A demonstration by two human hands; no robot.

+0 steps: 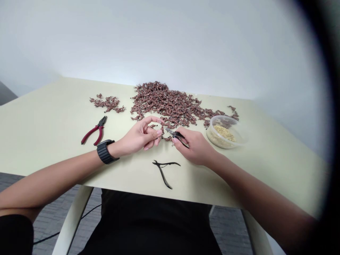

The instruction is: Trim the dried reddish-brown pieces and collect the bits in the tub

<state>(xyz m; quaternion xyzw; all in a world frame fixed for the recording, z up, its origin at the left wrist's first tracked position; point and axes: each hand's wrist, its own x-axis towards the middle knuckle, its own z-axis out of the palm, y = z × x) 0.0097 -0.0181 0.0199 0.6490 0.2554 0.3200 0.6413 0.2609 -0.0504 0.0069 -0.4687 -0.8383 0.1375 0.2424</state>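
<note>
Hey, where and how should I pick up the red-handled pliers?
I'd take the pliers by both red handles, coming from the near side: they lie flat, the dark nose pointing away and the handles spread apart toward the near edge of the table.

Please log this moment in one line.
right hand: holds black-handled pointed metal tool; left hand: near its tip; behind: heaped small brown pieces

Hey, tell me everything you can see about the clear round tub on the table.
The tub is a shallow, round container, seemingly plastic, with a visible rim and no lid on it. It stands upright on the pale table, holding small gold-coloured bits too fine to make out singly. It sits near the right end of the brown pieces; whether any touch it is unclear. The right hand, to its left, is clear of it.
</note>
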